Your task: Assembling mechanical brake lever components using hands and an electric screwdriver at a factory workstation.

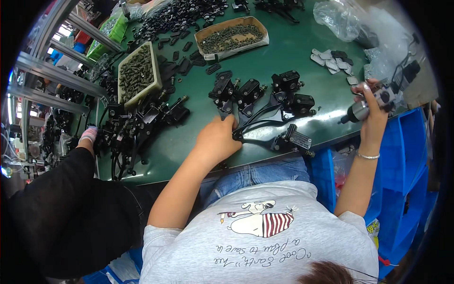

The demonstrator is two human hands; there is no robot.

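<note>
The step in hand looks like steadying and positioning a fanned group of lever assemblies (249, 92), with a driver (358, 112) held off to the side. The left hand (217, 139) is curled around the converging lever ends, thumb and fingers closed on them; how many levers it grips I cannot tell. The right hand (373, 106) is wrapped around the driver, well apart from the assemblies, its tip pointing toward eight o'clock. Judged from this, the next move calls for a firm left grip and, if the driver is to be used, its tip square over a fastener.

The assemblies lie on the green desk (198, 163), their blocky heads spread from twelve round to three o'clock of the left hand. They are black, with rectangular tops, long curved levers and small brassy fittings at some ends. The head at three o'clock has a ribbed top that catches the light. Whether screws sit in the tops is too small to tell.

From the left hand, a cardboard tray (259, 42) of screws stands at twelve o'clock, a cream tub (156, 81) of screws between ten and eleven, and loose silver plates (332, 63) at two.
</note>
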